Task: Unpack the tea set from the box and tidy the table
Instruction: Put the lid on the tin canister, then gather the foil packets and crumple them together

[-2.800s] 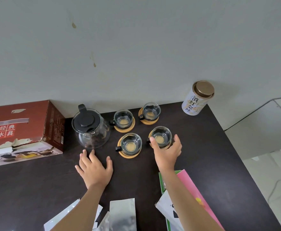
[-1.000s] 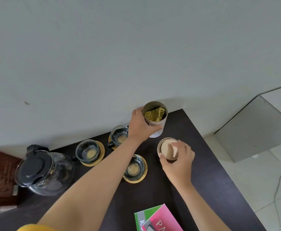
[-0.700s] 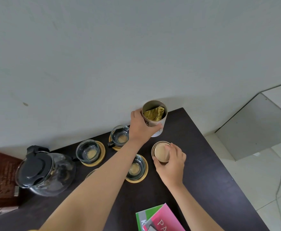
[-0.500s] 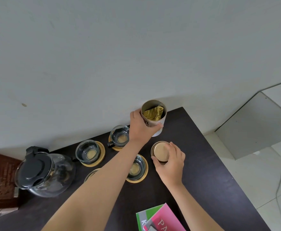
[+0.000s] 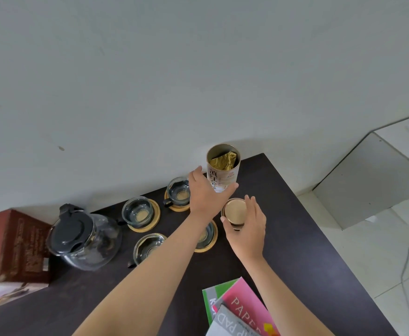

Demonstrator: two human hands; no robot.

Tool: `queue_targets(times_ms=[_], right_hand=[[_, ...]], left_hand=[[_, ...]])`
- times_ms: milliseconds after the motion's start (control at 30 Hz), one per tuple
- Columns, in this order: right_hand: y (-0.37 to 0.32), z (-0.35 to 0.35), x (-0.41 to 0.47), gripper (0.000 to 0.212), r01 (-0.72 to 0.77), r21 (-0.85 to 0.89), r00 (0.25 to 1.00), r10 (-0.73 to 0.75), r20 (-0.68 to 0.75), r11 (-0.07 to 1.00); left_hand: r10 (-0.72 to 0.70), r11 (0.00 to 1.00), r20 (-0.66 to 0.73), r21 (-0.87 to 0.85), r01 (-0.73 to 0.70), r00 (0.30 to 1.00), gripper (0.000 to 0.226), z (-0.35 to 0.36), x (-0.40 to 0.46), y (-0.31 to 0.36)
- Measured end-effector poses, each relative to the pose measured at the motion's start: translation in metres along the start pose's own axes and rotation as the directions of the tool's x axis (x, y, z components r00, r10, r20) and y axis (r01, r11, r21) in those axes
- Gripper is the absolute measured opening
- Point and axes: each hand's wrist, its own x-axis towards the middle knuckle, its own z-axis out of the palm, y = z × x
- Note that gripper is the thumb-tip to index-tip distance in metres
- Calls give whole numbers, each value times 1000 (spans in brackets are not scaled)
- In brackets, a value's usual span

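An open white tea canister (image 5: pixel 223 175) with a gold foil bag inside stands at the table's back edge. My left hand (image 5: pixel 207 195) curves loosely around its base; the fingers are spread and stand off its left side. Just in front of it, my right hand (image 5: pixel 246 224) grips the canister's round gold lid (image 5: pixel 234 211). A glass teapot (image 5: pixel 84 238) with a black lid stands to the left. Glass cups sit on wooden coasters: one at the back (image 5: pixel 178 193), one left of it (image 5: pixel 140 212), one in front (image 5: pixel 147 246). Another cup (image 5: pixel 206 236) is partly hidden under my left forearm.
The red tea-set box (image 5: pixel 12 246) lies at the left edge of the dark table (image 5: pixel 295 238). Pink, green and grey paper pads (image 5: pixel 238 309) lie near the front. The table's right edge drops to a tiled floor.
My left hand has loosened and slid down to the canister's base, so its printed side now shows. My right hand has brought the lid slightly lower and closer to the canister.
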Motion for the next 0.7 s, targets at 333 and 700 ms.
queue_targets(times_ms=[333, 700], right_hand=[[-54, -33, -100, 70, 104, 197, 993, -113, 37, 975], [-91, -20, -284, 65, 128, 171, 950, -170, 260, 977]], left_hand=[[-1, 999, -166, -45, -6, 986, 47, -81, -129, -34], [-180, 984, -335, -67, 167, 925, 30, -196, -299, -182]])
